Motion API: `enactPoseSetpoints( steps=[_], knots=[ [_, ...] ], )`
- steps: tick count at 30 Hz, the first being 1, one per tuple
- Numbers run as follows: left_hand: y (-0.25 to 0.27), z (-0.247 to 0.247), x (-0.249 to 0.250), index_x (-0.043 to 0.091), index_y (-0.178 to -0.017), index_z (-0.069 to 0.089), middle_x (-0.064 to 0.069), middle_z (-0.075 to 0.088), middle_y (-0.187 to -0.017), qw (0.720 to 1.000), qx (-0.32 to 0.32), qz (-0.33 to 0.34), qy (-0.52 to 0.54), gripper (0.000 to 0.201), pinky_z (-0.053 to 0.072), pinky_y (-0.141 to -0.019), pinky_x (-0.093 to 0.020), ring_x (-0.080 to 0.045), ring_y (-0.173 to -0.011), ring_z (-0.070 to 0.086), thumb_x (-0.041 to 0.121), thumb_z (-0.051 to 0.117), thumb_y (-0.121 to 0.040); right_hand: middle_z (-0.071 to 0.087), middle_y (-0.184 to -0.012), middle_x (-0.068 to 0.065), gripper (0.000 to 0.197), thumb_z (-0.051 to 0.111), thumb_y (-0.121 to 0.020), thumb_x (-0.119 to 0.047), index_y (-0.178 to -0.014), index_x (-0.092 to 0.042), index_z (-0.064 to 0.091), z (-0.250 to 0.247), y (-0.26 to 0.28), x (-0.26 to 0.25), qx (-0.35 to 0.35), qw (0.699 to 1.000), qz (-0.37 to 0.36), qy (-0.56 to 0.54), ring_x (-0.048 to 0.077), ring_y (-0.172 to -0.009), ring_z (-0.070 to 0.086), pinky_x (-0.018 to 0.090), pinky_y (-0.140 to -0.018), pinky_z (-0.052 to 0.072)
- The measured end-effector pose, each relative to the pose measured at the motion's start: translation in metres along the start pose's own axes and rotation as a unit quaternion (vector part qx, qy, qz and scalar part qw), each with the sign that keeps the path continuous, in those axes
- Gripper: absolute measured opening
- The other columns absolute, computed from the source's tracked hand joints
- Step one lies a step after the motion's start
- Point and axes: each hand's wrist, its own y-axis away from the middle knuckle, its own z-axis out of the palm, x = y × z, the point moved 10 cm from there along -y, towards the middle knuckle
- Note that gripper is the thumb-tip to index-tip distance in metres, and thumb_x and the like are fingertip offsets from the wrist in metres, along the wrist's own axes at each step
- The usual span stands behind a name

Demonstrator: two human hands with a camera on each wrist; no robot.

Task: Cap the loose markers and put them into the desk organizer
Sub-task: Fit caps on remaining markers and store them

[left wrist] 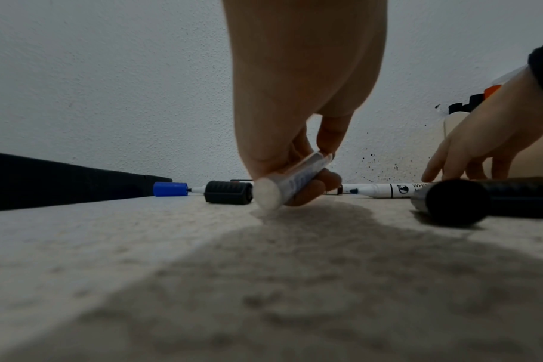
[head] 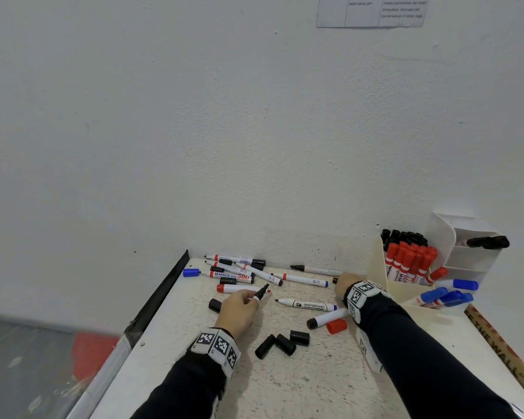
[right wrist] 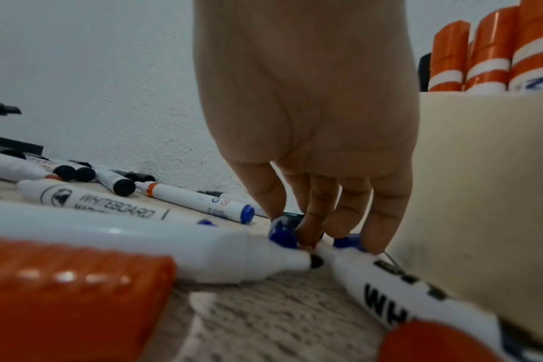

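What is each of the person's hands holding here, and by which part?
The left hand grips an uncapped black marker around its white barrel. The right hand has fingertips down on a blue cap; a grip cannot be told.

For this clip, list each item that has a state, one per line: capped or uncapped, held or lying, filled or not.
Left hand: grip on white black-tipped marker, uncapped, lifted.
Right hand: fingertips down on a small blue piece on the table; grasp unclear.
White WHITEBOARD marker: uncapped, lying.
Loose red cap: lying, off any marker.
Three loose black caps: lying together.
Cream desk organizer: holds capped red, black and blue markers.
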Motion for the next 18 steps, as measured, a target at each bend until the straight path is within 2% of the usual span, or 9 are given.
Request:
enactPoseSetpoints(
  steps=[3,6,9,13,15,18],
  knots=[
    [-0.001,0.000,-0.002,0.011,-0.125,0.054,0.001,0.057,-0.097,1.000,0.003,-0.001,-0.003,0.031,0.049,-0.072,-0.023,-0.010,-0.071,0.054,0.019,0.045,-0.096,0.048,-0.139,0.010,0.037,0.039,-0.100,-0.017,-0.134,-0.004,0.044,-0.001,0.002,0.000,0.002,1.000,-0.001,-0.010,0.021,-0.128,0.047,0.026,-0.102,0.037],
    [-0.003,0.001,-0.003,0.012,-0.126,0.054,-0.004,0.059,-0.107,1.000,0.003,0.003,-0.016,0.032,0.048,-0.070,-0.021,-0.011,-0.075,0.055,0.021,0.045,-0.096,0.054,-0.132,0.009,0.036,0.040,-0.098,-0.018,-0.132,-0.008,0.046,0.001,0.001,0.001,0.002,1.000,-0.001,-0.022,0.022,-0.120,0.052,0.027,-0.097,0.042],
    [-0.003,0.002,-0.004,0.012,-0.126,0.054,-0.005,0.060,-0.111,1.000,-0.001,0.005,-0.027,0.033,0.048,-0.074,-0.023,-0.013,-0.079,0.056,0.022,0.045,-0.096,0.057,-0.127,0.008,0.034,0.041,-0.096,-0.016,-0.129,-0.011,0.049,0.001,0.000,0.000,-0.001,0.999,-0.011,-0.039,0.021,-0.116,0.055,0.026,-0.094,0.044],
    [-0.004,0.003,-0.005,0.012,-0.126,0.054,-0.004,0.059,-0.110,0.999,-0.004,0.000,-0.032,0.033,0.048,-0.080,-0.026,-0.015,-0.083,0.056,0.022,0.045,-0.096,0.059,-0.124,0.008,0.035,0.048,-0.095,-0.030,-0.124,-0.011,0.052,-0.004,0.000,0.004,0.013,0.998,-0.007,-0.065,0.021,-0.112,0.056,0.025,-0.088,0.044],
    [-0.003,0.002,-0.004,0.011,-0.126,0.055,-0.003,0.059,-0.107,1.000,-0.003,0.002,-0.031,0.033,0.048,-0.082,-0.027,-0.015,-0.084,0.056,0.022,0.045,-0.096,0.059,-0.118,0.010,0.033,0.054,-0.091,-0.028,-0.119,-0.011,0.052,-0.009,-0.001,0.007,0.041,0.993,-0.010,-0.112,0.024,-0.104,0.057,0.027,-0.081,0.044],
    [-0.003,0.001,-0.004,0.012,-0.124,0.057,-0.002,0.060,-0.104,1.000,-0.001,0.006,-0.027,0.032,0.047,-0.077,-0.024,-0.014,-0.082,0.056,0.023,0.046,-0.095,0.058,-0.107,0.013,0.023,0.058,-0.089,-0.025,-0.104,-0.012,0.046,-0.028,0.004,0.009,0.119,0.973,-0.032,-0.196,0.024,-0.083,0.054,0.028,-0.069,0.044]
  ],
)
